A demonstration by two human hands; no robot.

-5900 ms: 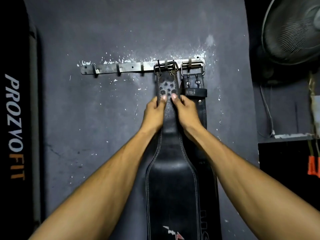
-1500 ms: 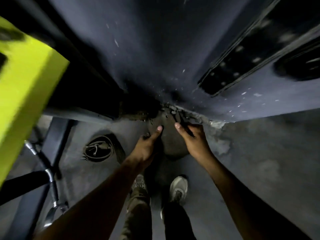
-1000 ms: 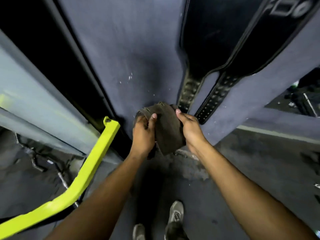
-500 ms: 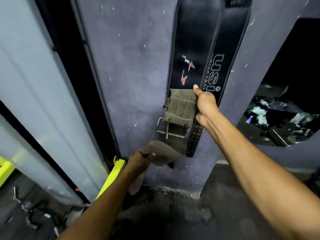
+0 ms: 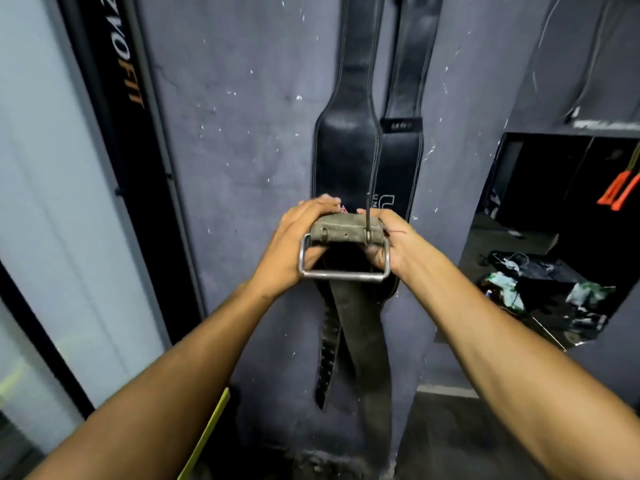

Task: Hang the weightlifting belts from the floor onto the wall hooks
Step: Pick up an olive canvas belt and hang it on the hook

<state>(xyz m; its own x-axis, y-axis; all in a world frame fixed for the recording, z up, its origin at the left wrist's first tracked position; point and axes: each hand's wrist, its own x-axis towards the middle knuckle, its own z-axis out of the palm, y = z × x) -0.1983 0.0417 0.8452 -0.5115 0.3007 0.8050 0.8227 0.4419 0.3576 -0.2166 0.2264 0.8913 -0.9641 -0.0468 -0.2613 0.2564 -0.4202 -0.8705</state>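
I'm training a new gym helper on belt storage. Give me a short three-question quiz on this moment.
1. True or false: both hands grip the olive belt at its buckle end.
2. How many black belts already hang on the wall?
3. The metal buckle is: A) on a hook, B) between the hands, C) on the floor.

Key: 1 true, left hand, right hand. 2 two, front belt, rear belt. 3 B.

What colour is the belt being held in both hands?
A dull olive-brown belt with a silver metal buckle, seen in the head view.
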